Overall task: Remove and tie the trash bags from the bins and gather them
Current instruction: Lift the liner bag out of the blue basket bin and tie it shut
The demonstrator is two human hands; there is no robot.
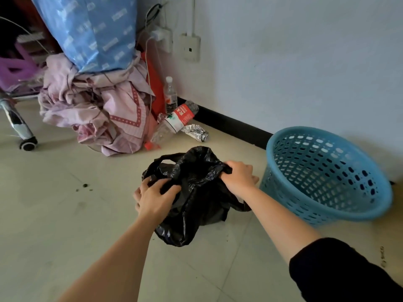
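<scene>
Gripping black trash bag point(196, 192), mouth up, both hands, blue bin point(327, 177) beside

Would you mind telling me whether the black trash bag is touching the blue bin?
Apart. The head view shows bare floor tile between the black trash bag and the blue bin.

Cloth heap point(96, 110): ten o'clock, pink, crumpled.
Blue sack point(87, 31): atop it.
Bottles point(174, 112): twelve o'clock, by wall.
Chair caster point(28, 144): nine o'clock.

Bags: one black bag point(196, 199)
Bins: one blue bin point(327, 177)
Hands: two, left point(153, 199), right point(238, 176)
Bottles beside cloth heap point(93, 105): about three point(170, 94)
</scene>
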